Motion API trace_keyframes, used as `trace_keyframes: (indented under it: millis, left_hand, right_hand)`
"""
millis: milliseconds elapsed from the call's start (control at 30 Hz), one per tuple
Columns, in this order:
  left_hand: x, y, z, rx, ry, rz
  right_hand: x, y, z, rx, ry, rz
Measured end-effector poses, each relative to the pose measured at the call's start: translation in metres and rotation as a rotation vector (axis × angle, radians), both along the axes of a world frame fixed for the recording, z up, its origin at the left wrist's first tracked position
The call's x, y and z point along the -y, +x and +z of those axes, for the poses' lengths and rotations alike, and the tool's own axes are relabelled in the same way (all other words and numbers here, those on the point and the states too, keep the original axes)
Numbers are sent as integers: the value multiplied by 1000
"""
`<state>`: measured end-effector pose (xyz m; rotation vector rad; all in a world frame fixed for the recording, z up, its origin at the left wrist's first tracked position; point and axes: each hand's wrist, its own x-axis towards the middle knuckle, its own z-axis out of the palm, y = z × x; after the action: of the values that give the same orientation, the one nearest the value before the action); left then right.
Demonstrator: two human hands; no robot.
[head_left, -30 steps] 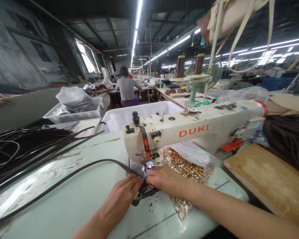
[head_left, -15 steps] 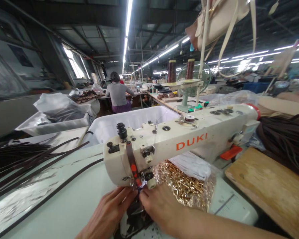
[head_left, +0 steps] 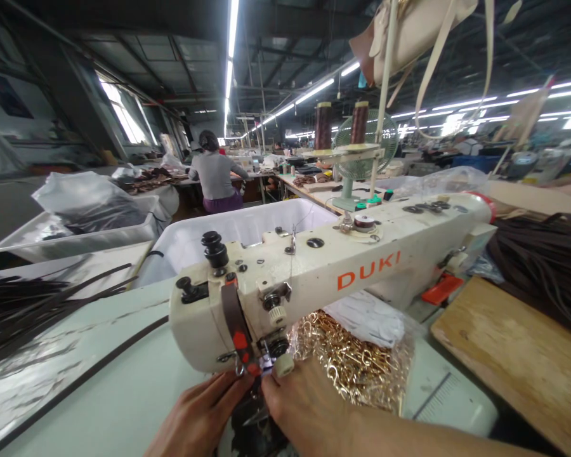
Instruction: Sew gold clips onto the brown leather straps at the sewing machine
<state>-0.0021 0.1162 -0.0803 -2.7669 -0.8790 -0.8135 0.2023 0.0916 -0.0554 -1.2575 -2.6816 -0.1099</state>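
My left hand [head_left: 197,416] and my right hand [head_left: 304,412] meet under the head of a cream DUKI sewing machine [head_left: 361,266], fingertips pinched together at the presser foot [head_left: 261,369]. They hold a dark strap [head_left: 76,387] there; it trails off to the left across the pale green table [head_left: 137,393]. The machine head hides the fingertips and the needle. A dark piece [head_left: 252,426] lies between my hands. By my right wrist lies a clear bag of gold metal hooks [head_left: 356,362].
Dark straps are piled at the left [head_left: 28,304] and right [head_left: 547,266]. A wooden board [head_left: 504,343] lies on the right. A white bin [head_left: 247,228] stands behind the machine, with thread spools [head_left: 322,125] and a fan [head_left: 361,146] beyond. A person [head_left: 215,174] sits far back.
My view has moved closer and lower over the machine head, which now covers my fingertips. Both hands have stayed at the presser foot on the strap.
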Motion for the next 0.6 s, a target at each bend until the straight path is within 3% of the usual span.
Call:
trace_keyframes:
  millis: [167, 367, 600]
  left_hand:
    - [0, 1, 5, -54, -78, -50]
    - [5, 3, 5, -109, -76, 5]
    - [7, 3, 3, -148, -48, 30]
  right_hand:
    - [1, 2, -8, -14, 18, 12]
    - [0, 7, -17, -31, 38, -29]
    - [0, 16, -9, -90, -10, -20]
